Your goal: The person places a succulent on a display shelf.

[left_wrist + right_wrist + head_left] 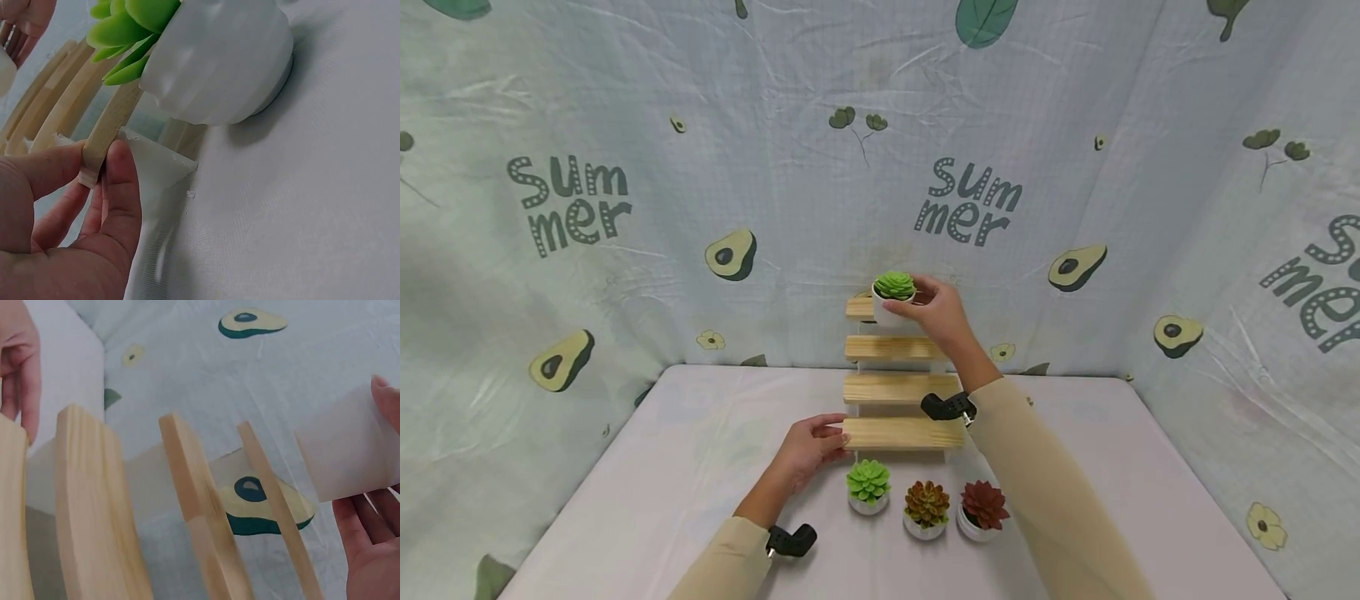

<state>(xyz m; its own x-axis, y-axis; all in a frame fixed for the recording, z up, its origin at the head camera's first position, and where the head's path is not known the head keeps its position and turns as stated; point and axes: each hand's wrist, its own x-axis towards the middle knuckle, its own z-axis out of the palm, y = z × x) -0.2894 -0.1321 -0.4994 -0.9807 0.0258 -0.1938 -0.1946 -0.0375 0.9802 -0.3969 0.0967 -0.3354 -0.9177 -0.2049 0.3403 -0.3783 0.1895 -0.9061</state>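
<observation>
The small white pot with a pale green succulent (892, 297) sits at the top step of the stepped wooden rack (901, 387), at 12 o'clock from the person. The right hand (934, 310) holds this pot, its fingers (369, 519) curled round the white wall. Whether the pot base already bears fully on the top step cannot be told from these views.

The rack has four wooden steps. The three lower steps carry nothing. The left hand (808, 450) steadies the rack at the left end of the lowest step, at 9 o'clock from the rack; thumb and fingers (119, 187) pinch the end of that step.

Judged progress: one pot of four is at the rack, so roughly a quarter is done.

Remaining pots stand in a row on the desk (662, 467) at 6 o'clock from the rack, just in front of the lowest step:
- bright green succulent (868, 486), left;
- orange-brown succulent (926, 508), middle;
- dark red succulent (982, 509), right.

A printed cloth backdrop (625, 208) encloses the desk.
</observation>
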